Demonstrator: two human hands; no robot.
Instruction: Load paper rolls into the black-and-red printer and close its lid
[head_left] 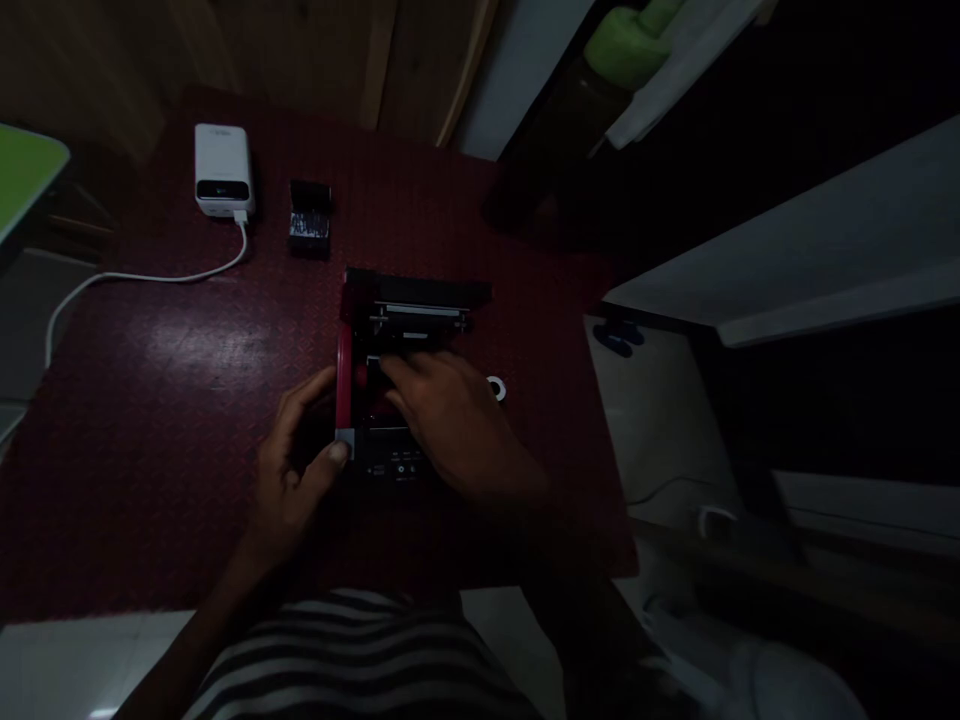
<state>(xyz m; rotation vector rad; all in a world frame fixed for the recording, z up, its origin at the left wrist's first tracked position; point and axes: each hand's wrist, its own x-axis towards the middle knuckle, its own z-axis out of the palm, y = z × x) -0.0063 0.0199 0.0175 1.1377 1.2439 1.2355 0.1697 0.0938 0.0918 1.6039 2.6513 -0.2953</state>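
A small red and black machine [343,385], which looks like a label or receipt printer, stands on the table with its lid [420,290] raised. My left hand [296,465] steadies its left side, thumb on the grey front corner and fingers along the red wall. My right hand [457,415] reaches over the open compartment, fingers bent down inside near its left end. Whatever those fingertips hold is hidden in the dark, and the hand covers the machine's right half. Just right of that hand lies a small white ring [496,388], perhaps a roll core.
A dark red patterned cover lies over the table [187,430]. Toward the back left are a white power bank [223,165] with a plugged-in white cable [161,278] and a small black object [309,225]. A green-topped bottle [626,48] stands at the back right. The light is dim.
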